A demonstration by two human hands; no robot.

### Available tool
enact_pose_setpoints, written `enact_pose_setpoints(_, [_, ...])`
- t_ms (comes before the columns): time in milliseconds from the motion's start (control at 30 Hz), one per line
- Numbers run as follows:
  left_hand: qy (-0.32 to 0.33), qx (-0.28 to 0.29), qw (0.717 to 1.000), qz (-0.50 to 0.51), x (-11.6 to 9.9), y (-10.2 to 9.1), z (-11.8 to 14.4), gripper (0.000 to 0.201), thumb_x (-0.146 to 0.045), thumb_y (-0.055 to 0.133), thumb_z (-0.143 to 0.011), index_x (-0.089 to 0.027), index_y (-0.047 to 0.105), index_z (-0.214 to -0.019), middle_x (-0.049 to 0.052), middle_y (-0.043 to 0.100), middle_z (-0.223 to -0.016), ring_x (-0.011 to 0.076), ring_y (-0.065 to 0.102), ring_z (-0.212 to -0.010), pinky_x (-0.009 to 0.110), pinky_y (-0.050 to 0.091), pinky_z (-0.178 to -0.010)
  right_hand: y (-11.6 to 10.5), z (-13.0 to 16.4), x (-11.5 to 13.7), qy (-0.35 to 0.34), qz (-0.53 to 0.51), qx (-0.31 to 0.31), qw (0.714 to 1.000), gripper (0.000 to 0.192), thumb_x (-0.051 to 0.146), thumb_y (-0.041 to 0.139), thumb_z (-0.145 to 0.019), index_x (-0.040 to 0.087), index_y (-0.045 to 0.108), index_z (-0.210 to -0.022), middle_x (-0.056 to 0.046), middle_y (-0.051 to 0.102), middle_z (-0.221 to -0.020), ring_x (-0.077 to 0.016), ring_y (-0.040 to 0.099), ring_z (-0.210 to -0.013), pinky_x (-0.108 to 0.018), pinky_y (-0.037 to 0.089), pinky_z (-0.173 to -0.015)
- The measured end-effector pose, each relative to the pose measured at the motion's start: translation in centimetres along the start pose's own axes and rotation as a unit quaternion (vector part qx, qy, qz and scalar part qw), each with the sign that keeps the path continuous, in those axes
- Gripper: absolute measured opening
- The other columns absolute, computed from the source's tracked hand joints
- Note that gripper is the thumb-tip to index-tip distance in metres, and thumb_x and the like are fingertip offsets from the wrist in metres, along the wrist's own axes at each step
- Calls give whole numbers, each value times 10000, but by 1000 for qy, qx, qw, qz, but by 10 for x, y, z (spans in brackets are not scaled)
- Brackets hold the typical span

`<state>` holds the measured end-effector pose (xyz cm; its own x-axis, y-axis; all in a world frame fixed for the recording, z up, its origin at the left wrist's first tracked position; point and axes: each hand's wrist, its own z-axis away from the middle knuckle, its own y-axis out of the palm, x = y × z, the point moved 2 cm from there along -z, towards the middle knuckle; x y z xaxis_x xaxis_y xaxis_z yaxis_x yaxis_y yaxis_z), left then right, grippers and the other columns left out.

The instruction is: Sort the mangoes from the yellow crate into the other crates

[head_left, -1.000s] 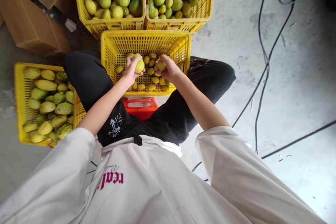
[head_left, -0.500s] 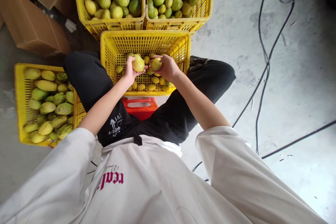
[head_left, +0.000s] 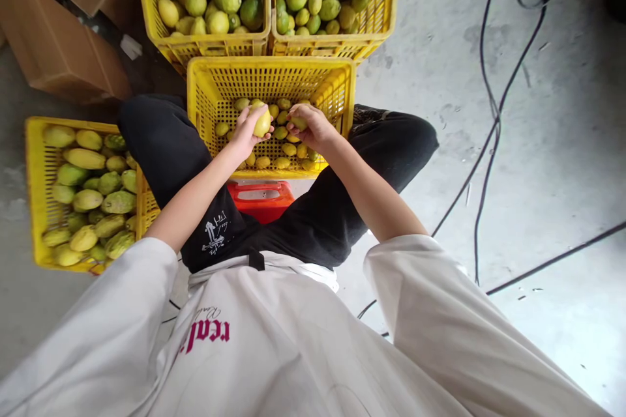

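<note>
Both hands are above the middle yellow crate [head_left: 195, 88], which stands between my knees. My left hand [head_left: 246, 131] is closed around a large yellow lemon [head_left: 263, 124], its thumb side lying over the fruit. A smaller, greenish-yellow lemon [head_left: 299, 122] is gripped in my right hand [head_left: 316, 128], partly hidden by the fingers. Below the hands, several loose lemons [head_left: 282, 162] lie spread over the slotted bottom of this crate.
Two yellow crates [head_left: 210, 44] full of yellow and green fruit stand beyond it. Another filled crate [head_left: 34, 195] is at my left. Cardboard boxes [head_left: 63, 45] lie at the upper left, a red plastic object [head_left: 267, 208] between my legs, and a black cable [head_left: 496, 117] on the right floor.
The hands have drawn slightly apart. My left hand has turned the large lemon, and my right fingers now cover more of the smaller one.
</note>
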<state>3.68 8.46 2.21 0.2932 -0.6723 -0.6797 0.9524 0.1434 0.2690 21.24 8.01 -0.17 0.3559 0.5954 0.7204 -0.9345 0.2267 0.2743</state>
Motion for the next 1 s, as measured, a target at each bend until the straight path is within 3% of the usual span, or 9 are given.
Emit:
enact_pose_setpoints(100, [-31, 7, 999, 26, 4, -3, -9, 261, -449, 565, -1110, -208, 662, -1089, 95, 731, -977, 266, 807, -957, 338, 631, -753, 2, 3, 1, -2, 15, 12, 1000, 370, 279, 937, -830, 261, 588, -951, 49, 635, -793, -129, 613, -646, -201, 489, -523])
enact_pose_setpoints(233, [-41, -1, 997, 59, 6, -6, -16, 271, -358, 491, -1111, -201, 663, -1248, 98, 734, -1022, 343, 831, -1188, 433, 705, -866, 3, 2, 1, 9, 28, 16, 999, 371, 344, 941, -852, 268, 599, -975, 47, 645, -777, -151, 644, -662, -231, 517, -557])
enact_pose_setpoints(467, [-20, -38, 999, 25, 0, -1, 2, 218, -343, 739, -1029, -296, 621, -1207, 29, 793, -1040, 299, 765, -1327, 397, 637, -1019, 1, 2, 5, 28, 2, 15, 1000, 362, 545, 862, -913, 279, 670, -1067, -25, 721, -859, -263, 783, -851, -329, 635, -660])
enact_pose_setpoints(567, [-22, -47, 998, 21, -2, 0, 7, 303, -395, 832, -987, -335, 632, -1208, 12, 810, -1035, 296, 777, -1314, 386, 641, -984, 4, 4, 7, 33, -19, 18, 999, 368, 565, 834, -913, 276, 688, -1086, -44, 743, -915, -296, 801, -942, -381, 681, -723])
enact_pose_setpoints(667, [-27, -39, 998, 28, -2, 1, 7, 341, -404, 867, -952, -337, 656, -1212, 13, 816, -1060, 295, 824, -1221, 375, 671, -931, 6, 5, 7, 39, -44, 16, 998, 340, 573, 759, -1000, 248, 685, -1067, -40, 720, -891, -272, 800, -963, -365, 686, -767])
enact_pose_setpoints(800, [-29, -28, 998, 46, -1, 0, 0, 160, -395, 688, -1059, -250, 695, -1128, 46, 776, -988, 301, 836, -1182, 388, 698, -946, 5, 4, 4, 33, -55, -2, 998, 289, 488, 787, -1019, 264, 607, -1050, 10, 669, -866, -199, 768, -828, -300, 674, -723])
enact_pose_setpoints(900, [-36, -28, 995, 91, -1, 1, -6, 216, -313, 504, -1117, -202, 677, -1184, 76, 759, -987, 301, 833, -1184, 429, 717, -957, 4, 3, 1, 22, -21, 5, 1000, 412, 441, 910, -931, 290, 538, -1019, 41, 638, -861, -172, 716, -740, -264, 622, -625])
enact_pose_setpoints(1000, [-35, -20, 995, 90, 0, 1, -7, 192, -279, 528, -1104, -211, 664, -1220, 92, 765, -1037, 304, 823, -1198, 448, 722, -964, 5, 4, 1, 22, -1, 20, 1000, 480, 404, 944, -903, 299, 485, -996, 54, 628, -846, -160, 674, -706, -245, 569, -586])
